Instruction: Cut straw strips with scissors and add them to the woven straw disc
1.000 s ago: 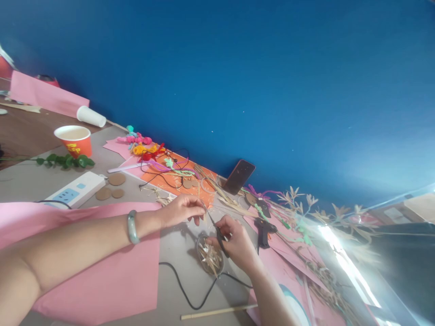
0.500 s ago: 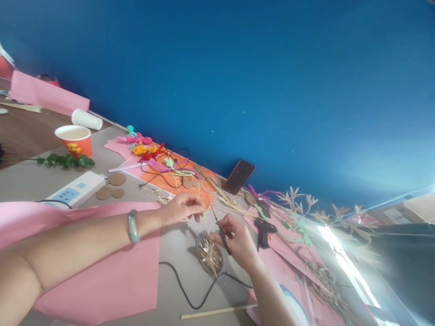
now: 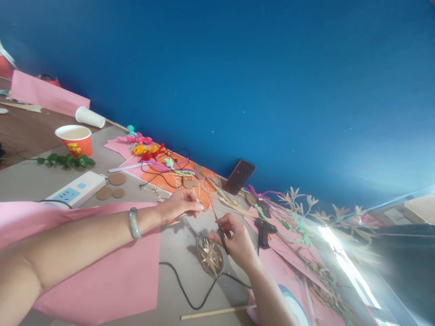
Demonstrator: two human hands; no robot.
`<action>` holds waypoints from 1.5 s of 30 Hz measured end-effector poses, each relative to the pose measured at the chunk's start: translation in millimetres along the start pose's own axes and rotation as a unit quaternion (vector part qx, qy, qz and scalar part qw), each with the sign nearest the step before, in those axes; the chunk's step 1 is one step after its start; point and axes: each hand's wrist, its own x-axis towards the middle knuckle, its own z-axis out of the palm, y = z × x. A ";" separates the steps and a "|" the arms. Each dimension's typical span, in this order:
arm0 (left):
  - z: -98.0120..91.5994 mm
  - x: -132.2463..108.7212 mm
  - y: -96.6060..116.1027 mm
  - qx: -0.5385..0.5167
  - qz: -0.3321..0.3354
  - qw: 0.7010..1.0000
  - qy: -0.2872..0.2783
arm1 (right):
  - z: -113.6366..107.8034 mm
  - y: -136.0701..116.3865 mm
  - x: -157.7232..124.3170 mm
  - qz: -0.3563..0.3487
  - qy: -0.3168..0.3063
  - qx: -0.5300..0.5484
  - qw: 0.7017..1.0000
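My left hand (image 3: 181,207), with a pale green bangle (image 3: 134,223) on its wrist, is raised over the table with thumb and fingers pinched together. Whatever is between its fingertips is too small to make out. In my right hand (image 3: 234,240) is a thin, dark, pointed tool that looks like tweezers (image 3: 221,235), its tip pointing up and away, close to the left fingertips. Just below the hands stands a small round clear container (image 3: 210,257) holding cut bits of dried straw. My right thumb is at the container's far rim; I cannot tell whether they touch.
A black glue gun (image 3: 264,232) lies right of my right hand. A phone (image 3: 239,176) leans against the blue wall. Pink paper (image 3: 112,280), a power strip (image 3: 79,188), a red paper cup (image 3: 74,139) and a black cable (image 3: 183,290) are on the left and front.
My left hand has shifted slightly left and up. The pale sliver seen under its fingertips no longer shows there. The right hand stays nearly in place; the white cup lies slightly farther right.
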 end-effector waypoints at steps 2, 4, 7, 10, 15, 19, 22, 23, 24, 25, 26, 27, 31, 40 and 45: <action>-1.3 1.6 0.2 0.001 -0.008 1.000 0.008 | 0.9 0.8 0.1 -0.004 0.002 0.002 1.000; -3.5 3.5 0.3 0.007 -0.016 1.000 0.023 | 2.1 1.8 0.3 -0.003 -0.003 0.002 1.000; -8.0 6.2 -0.7 0.014 -0.021 0.999 0.026 | 3.6 2.9 0.9 0.003 -0.020 -0.010 1.000; -11.1 7.3 -2.4 0.015 -0.028 0.999 0.010 | 4.4 2.7 1.4 0.003 -0.024 -0.022 0.999; -11.2 7.3 -3.0 0.010 -0.031 0.999 0.007 | 5.3 2.1 1.6 0.000 -0.003 -0.021 1.000; -10.9 7.8 -3.1 0.017 -0.033 0.999 0.017 | 6.6 2.3 0.7 -0.003 0.012 -0.029 1.000; -9.8 7.5 -2.4 0.028 -0.036 0.998 0.031 | 7.5 1.6 0.0 -0.001 0.014 -0.058 0.998; -9.2 7.1 -2.0 0.032 -0.033 0.998 0.034 | 7.8 1.0 -0.1 0.000 0.011 -0.073 0.997; -8.4 6.7 -1.6 0.035 -0.030 0.998 0.036 | 8.1 0.3 -0.2 0.001 0.008 -0.089 0.996; -7.7 6.4 -1.2 0.037 -0.028 0.998 0.038 | 8.4 -0.7 -0.2 0.003 0.003 -0.104 0.995; -7.1 6.0 -1.0 0.038 -0.027 0.998 0.038 | 8.7 -1.7 -0.2 0.006 0.000 -0.116 0.993; -6.7 5.9 -1.1 0.038 -0.027 0.998 0.039 | 9.1 -2.8 -0.3 0.009 -0.003 -0.125 0.992; -7.3 6.8 -4.2 0.025 -0.036 0.998 0.040 | 11.9 -4.8 -0.9 0.011 -0.006 -0.148 0.989; -10.8 7.5 -11.4 0.016 -0.051 0.998 0.016 | 19.4 4.7 1.4 -0.018 0.002 -0.141 0.990; -10.5 6.7 -12.2 0.019 -0.050 0.998 0.016 | 19.8 0.7 1.1 -0.009 -0.004 -0.141 0.990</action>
